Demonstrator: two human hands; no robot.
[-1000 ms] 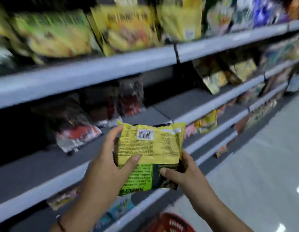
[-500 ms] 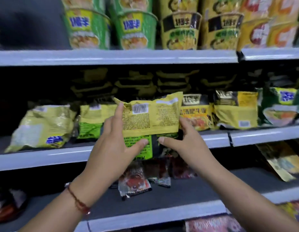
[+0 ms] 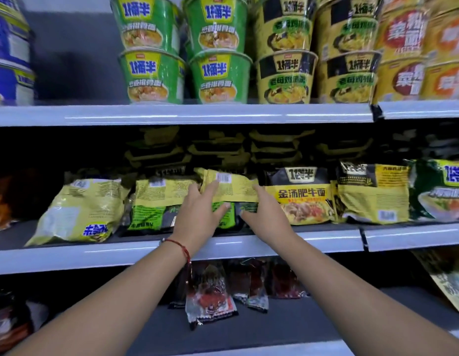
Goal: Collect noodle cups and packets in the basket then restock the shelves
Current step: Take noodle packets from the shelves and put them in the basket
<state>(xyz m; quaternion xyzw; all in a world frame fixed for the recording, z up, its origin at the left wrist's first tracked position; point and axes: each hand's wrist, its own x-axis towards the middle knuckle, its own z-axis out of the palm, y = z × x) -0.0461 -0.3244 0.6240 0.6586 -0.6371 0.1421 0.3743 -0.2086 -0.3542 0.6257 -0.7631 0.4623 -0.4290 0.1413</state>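
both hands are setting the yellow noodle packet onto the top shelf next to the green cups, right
Not quite. The head view shows the left hand and right hand setting the yellow noodle packet onto the middle shelf, among other packets. The green cups stand on the shelf above.

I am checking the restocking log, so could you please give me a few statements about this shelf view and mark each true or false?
1. Both hands hold one yellow packet. True: the left hand and right hand grip its sides.
2. The packet shows its barcode. True.
3. The green cups stand on the shelf below the packet. False: they stand on the shelf above.
4. The left wrist is bare. False: it wears a red string bracelet.
5. The packet is at the middle shelf. True.
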